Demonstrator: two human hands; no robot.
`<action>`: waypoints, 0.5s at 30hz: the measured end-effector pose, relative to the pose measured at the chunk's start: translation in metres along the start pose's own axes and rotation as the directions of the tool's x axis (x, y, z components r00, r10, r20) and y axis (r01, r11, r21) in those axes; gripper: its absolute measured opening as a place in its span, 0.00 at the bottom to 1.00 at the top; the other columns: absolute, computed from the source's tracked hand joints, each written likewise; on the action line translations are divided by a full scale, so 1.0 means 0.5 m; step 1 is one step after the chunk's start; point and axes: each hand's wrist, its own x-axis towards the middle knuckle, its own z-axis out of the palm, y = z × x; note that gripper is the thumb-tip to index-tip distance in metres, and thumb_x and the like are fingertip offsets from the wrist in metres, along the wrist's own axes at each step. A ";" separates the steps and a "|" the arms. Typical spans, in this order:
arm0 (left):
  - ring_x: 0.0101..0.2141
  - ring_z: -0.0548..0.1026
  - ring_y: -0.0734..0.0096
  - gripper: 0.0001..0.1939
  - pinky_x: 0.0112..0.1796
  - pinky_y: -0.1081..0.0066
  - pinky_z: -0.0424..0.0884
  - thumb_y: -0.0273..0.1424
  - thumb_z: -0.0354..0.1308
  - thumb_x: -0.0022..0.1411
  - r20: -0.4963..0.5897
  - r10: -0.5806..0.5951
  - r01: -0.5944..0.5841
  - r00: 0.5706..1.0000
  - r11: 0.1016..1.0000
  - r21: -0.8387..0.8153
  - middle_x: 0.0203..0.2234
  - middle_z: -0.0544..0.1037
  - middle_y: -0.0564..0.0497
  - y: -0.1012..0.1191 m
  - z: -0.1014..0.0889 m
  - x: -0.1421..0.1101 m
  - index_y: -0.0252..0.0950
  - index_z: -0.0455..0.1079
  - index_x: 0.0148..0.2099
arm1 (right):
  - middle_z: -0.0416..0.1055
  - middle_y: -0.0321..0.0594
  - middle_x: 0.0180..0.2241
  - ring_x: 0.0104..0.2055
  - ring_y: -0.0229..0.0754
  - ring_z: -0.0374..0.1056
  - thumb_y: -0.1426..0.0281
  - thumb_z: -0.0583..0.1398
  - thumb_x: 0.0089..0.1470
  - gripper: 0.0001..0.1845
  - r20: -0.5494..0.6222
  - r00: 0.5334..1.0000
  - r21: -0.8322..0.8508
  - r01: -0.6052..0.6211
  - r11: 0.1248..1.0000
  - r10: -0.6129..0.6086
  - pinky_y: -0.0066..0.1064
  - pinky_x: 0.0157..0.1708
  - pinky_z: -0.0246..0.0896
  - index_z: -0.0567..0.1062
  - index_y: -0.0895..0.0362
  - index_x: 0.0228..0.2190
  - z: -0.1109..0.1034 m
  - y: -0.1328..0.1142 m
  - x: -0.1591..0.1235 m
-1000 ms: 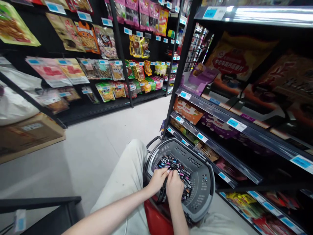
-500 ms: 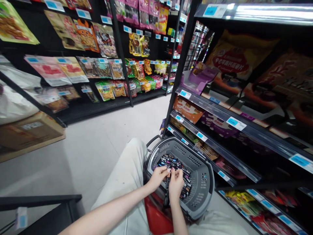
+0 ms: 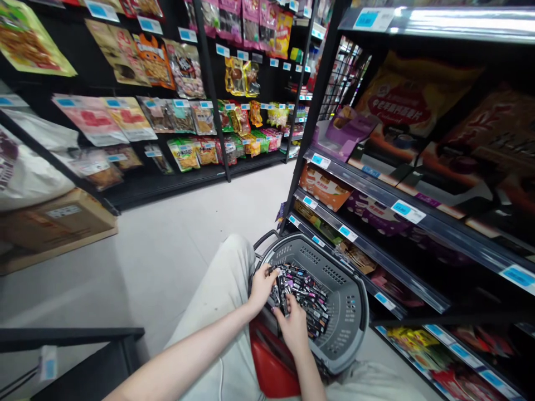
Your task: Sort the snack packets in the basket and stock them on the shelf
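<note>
- Evidently, the left hand (image 3: 261, 288) is pinching the upper end of a slim dark packet (image 3: 280, 288) between thumb and fingertips, over the near-left side of the basket (image 3: 343, 289).
- Just below and to the right of it, the right hand (image 3: 294, 324) has thumb and fingers bent about the packet's lower part; whether they truly grip it, I cannot tell.
- Having one hand at each end probably keeps so narrow a piece steady and lined up.
- Beneath the fingers and beyond the right hand lie many similar loose packets (image 3: 309, 295), heaped in the basket, whose raised walls likely stop them scattering.
- The basket sits close before the person, between the trousered legs (image 3: 211, 312), presumably for short reach; a red surface (image 3: 273, 365) shows under the forearms.
- Ahead-right of both hands, shelf edges (image 3: 376, 186) stand close against the basket's far side and leave little elbow room there; orange cartons (image 3: 324, 186) fill part of one tier.
- Left of the left hand, past the knee, is pale floor (image 3: 179, 239), then a cardboard box (image 3: 58, 223) and a white sack (image 3: 35, 170).
- Well beyond the hands, snack bags (image 3: 184, 69) hang on a black rack, out of the way.
</note>
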 end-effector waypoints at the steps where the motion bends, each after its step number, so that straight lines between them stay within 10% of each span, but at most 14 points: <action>1: 0.16 0.60 0.80 0.13 0.18 0.79 0.54 0.39 0.52 0.48 -0.019 -0.010 0.009 1.000 1.000 -0.019 0.13 0.60 0.59 0.000 -0.002 0.001 0.34 0.59 0.23 | 0.70 0.45 0.34 0.35 0.43 0.66 0.64 0.54 0.46 0.20 0.002 1.000 -0.032 0.023 0.999 -0.023 0.32 0.36 0.59 0.66 0.60 0.42 0.001 -0.002 -0.001; 15: 0.18 0.66 0.78 0.17 0.17 0.80 0.58 0.43 0.54 0.46 0.052 -0.217 0.221 0.975 0.908 -0.356 0.18 0.67 0.56 -0.011 0.001 0.001 0.34 0.61 0.31 | 0.73 0.42 0.32 0.32 0.41 0.68 0.64 0.43 0.54 0.21 -0.068 0.997 -0.115 -0.051 0.992 0.044 0.27 0.30 0.59 0.71 0.58 0.38 0.003 -0.004 0.015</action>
